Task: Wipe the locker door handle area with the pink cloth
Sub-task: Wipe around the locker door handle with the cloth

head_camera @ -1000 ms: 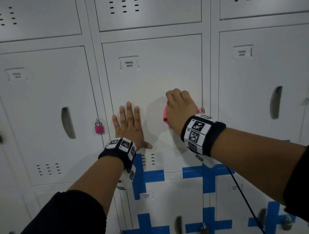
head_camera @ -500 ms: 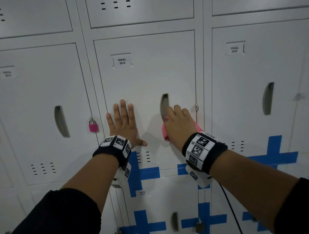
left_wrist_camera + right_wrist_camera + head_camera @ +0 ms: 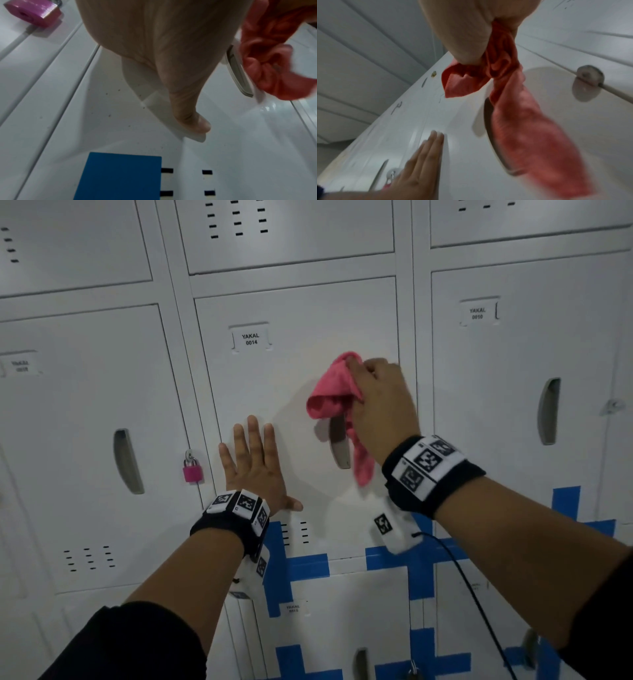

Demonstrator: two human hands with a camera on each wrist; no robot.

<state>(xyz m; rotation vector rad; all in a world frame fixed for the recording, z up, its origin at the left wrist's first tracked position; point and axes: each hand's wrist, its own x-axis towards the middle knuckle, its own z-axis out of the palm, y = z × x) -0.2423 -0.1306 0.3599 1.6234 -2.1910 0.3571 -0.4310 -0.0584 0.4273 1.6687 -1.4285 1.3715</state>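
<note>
My right hand (image 3: 373, 392) grips the bunched pink cloth (image 3: 334, 393) in front of the white locker door labelled 0014 (image 3: 294, 313). One tail of the cloth (image 3: 530, 135) hangs down over the recessed handle (image 3: 339, 445), whose upper part it hides. The hand is above and to the right of the handle, lifted slightly off the door. My left hand (image 3: 253, 463) lies flat on the same door, fingers straight, to the left of the handle. In the left wrist view the thumb (image 3: 193, 119) presses on the door, with the handle (image 3: 240, 73) and cloth (image 3: 267, 56) to its right.
A pink padlock (image 3: 192, 470) hangs on the locker to the left. Neighbouring doors have their own recessed handles (image 3: 128, 462) (image 3: 548, 410). Blue tape crosses (image 3: 294, 570) mark the lower lockers. A black cable (image 3: 479, 604) runs down from my right wrist.
My right hand rose from below the handle to above it and the cloth came loose from a wad, now hanging in a tail. The left hand stayed flat on the door.
</note>
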